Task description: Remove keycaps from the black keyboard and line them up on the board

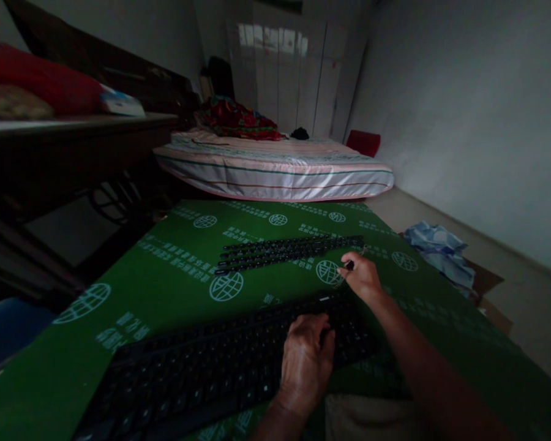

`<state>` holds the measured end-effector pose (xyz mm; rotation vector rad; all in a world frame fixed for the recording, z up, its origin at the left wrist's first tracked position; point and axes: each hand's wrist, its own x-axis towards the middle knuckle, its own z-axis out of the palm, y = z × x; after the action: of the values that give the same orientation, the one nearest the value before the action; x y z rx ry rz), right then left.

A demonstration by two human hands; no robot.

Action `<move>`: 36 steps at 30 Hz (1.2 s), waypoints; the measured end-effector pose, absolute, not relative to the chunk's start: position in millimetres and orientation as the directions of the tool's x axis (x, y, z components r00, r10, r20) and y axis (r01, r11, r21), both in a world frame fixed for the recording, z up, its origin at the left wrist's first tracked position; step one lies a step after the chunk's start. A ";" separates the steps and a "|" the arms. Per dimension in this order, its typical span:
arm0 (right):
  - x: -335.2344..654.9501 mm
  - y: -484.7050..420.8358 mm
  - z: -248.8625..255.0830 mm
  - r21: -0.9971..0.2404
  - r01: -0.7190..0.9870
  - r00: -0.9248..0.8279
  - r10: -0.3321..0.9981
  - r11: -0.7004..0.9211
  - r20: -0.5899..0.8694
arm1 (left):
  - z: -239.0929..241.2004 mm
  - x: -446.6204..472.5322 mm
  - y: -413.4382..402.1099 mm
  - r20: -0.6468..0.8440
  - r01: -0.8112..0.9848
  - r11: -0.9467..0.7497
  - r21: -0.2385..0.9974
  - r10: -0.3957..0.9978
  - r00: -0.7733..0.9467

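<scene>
Nearest the camera, a black keyboard (202, 373) lies slantwise on a green printed cloth (174, 288), its left end closest to the lens. The left hand (305, 361) rests palm down on the right part of the keyboard, fingers bent onto the keys and gripping nothing that shows. Just beyond the keyboard's far right corner, the right hand (362, 277) is stretched forward over the cloth, thumb and fingertips pinched narrowly on a small dark piece (349, 265); the dim light hides what it is. That piece sits at the right end of the key rows (284, 251), several long black strips of keys laid side by side on the cloth, beyond the keyboard and apart from it. The right hand is thus near the strips' right end, while the left hand is well apart from them, with the keyboard's far edge between.

Farther back, a bed (275, 171) with a striped pale cover stands past the cloth, a red patterned bundle (236, 117) at its head. A dark table (73, 128) at left carries a red cushion (41, 79). Blue fabric (438, 245) lies on the floor at right, and a white wardrobe (284, 73) closes the room.
</scene>
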<state>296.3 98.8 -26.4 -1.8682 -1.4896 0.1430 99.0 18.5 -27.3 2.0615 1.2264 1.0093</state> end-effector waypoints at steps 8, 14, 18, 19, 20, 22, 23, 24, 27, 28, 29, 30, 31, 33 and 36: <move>304.5 147.4 -44.7 -0.486 0.865 0.298 0.905 -0.121 0.304 | -21.9 98.1 16.4 0.296 0.545 -0.448 0.708 0.890 0.347; 305.5 153.6 -47.6 -0.443 0.887 0.290 0.905 -0.132 0.311 | -20.5 97.7 16.5 0.278 0.555 -0.459 0.693 0.882 0.381; 308.3 152.0 -51.2 -0.451 0.885 0.280 0.906 -0.116 0.317 | -20.3 97.5 16.7 0.265 0.563 -0.449 0.694 0.886 0.379; 309.2 151.3 -51.7 -0.458 0.882 0.277 0.907 -0.109 0.316 | -20.2 97.4 16.6 0.262 0.566 -0.445 0.694 0.888 0.378; 310.0 150.7 -52.0 -0.467 0.878 0.273 0.909 -0.102 0.314 | -20.1 97.3 16.4 0.258 0.568 -0.441 0.695 0.890 0.376; 311.8 149.4 -51.9 -0.489 0.868 0.264 0.914 -0.086 0.308 | -20.0 97.2 16.0 0.257 0.566 -0.441 0.697 0.890 0.377; 312.7 148.6 -51.6 -0.502 0.861 0.258 0.917 -0.076 0.304 | -20.1 97.2 15.8 0.258 0.563 -0.441 0.698 0.889 0.378; 313.8 147.8 -51.2 -0.516 0.854 0.251 0.921 -0.065 0.299 | -20.2 97.2 15.8 0.261 0.560 -0.444 0.700 0.888 0.378; 317.1 144.3 -50.1 -0.555 0.831 0.223 0.933 -0.031 0.282 | -20.9 97.4 16.2 0.270 0.555 -0.451 0.698 0.885 0.380; 318.2 143.0 -49.8 -0.567 0.824 0.214 0.937 -0.021 0.277 | -21.2 97.4 16.5 0.273 0.557 -0.455 0.695 0.883 0.382; 319.2 141.9 -49.6 -0.577 0.817 0.206 0.940 -0.012 0.273 | -21.5 97.5 16.7 0.280 0.558 -0.462 0.690 0.880 0.383; 320.1 141.0 -49.5 -0.586 0.810 0.201 0.941 -0.004 0.271 | -21.7 97.5 16.9 0.287 0.558 -0.468 0.685 0.878 0.384; 320.9 140.5 -49.7 -0.594 0.805 0.197 0.943 0.002 0.270 | -21.9 97.4 17.2 0.292 0.560 -0.473 0.680 0.876 0.384; 321.8 140.5 -50.5 -0.605 0.796 0.194 0.943 0.011 0.271 | -21.7 97.3 17.6 0.295 0.565 -0.474 0.675 0.876 0.382; 322.1 142.8 -53.0 -0.612 0.790 0.194 0.940 0.019 0.280 | -20.4 97.2 17.9 0.276 0.574 -0.461 0.677 0.881 0.384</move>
<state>322.1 142.8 -53.0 -1.7968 -1.6246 0.2829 97.2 17.9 -20.4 2.1702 1.2492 0.8581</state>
